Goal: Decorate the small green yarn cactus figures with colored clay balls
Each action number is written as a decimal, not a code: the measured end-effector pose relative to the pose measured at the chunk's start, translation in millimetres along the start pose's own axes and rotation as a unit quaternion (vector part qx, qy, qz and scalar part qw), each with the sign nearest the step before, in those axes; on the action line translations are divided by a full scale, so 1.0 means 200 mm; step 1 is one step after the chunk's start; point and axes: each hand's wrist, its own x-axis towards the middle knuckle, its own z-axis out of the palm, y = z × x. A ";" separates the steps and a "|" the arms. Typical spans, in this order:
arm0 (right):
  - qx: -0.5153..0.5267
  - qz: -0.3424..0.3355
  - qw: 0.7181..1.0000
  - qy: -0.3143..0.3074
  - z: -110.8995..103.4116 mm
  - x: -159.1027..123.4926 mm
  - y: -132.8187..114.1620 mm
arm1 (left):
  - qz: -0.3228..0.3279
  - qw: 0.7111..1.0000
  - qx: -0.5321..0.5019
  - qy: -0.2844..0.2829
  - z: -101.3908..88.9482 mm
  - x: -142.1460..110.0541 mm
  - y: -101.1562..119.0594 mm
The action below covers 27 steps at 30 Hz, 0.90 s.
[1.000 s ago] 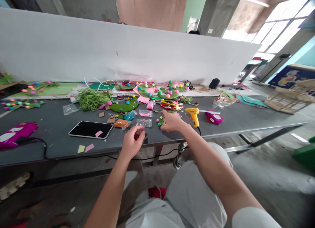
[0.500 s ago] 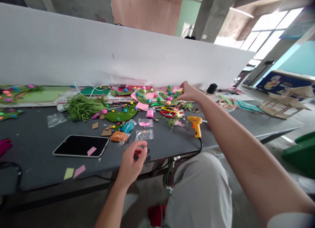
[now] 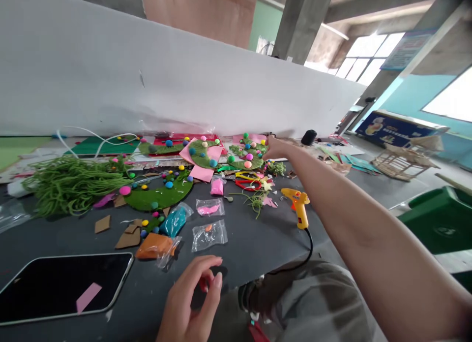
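Note:
My left hand (image 3: 191,302) is held over the table's front edge, thumb and index finger curved with a gap between them and nothing in it. My right hand (image 3: 276,148) reaches far across to the right edge of a green felt piece (image 3: 254,163) dotted with pom-poms. Its fingertips are mostly hidden, so I cannot tell whether they grip the felt. Pink paper (image 3: 201,172) and another green piece with pom-poms (image 3: 202,155) lie to its left. A yellow glue gun (image 3: 301,215) stands in front of my right forearm.
The dark table (image 3: 250,243) carries green yarn strands (image 3: 75,182), small plastic bags (image 3: 209,235), an orange packet (image 3: 154,246), scissors with red and yellow handles (image 3: 248,182), and a phone (image 3: 55,283). A white partition (image 3: 184,86) rises behind. A green bin (image 3: 438,224) stands at right.
The view has moved closer to the table and swung right. My right hand stays by the felt piece, its fingers less visible. My left hand keeps its curved pose, lower in view.

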 end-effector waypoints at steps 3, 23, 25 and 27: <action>-0.001 0.007 1.000 0.002 0.05 0.02 0.06 | 0.018 1.000 0.008 -0.020 0.00 0.01 0.01; 0.020 0.036 0.999 -0.027 0.26 0.07 0.09 | -0.021 1.000 0.001 -0.012 0.02 0.01 0.04; 0.017 0.026 0.999 -0.030 0.23 0.07 0.09 | -0.022 1.000 0.011 -0.014 0.02 0.01 0.04; 0.006 0.024 0.999 -0.035 0.16 0.07 0.11 | -0.026 0.999 0.021 -0.014 0.03 0.00 0.03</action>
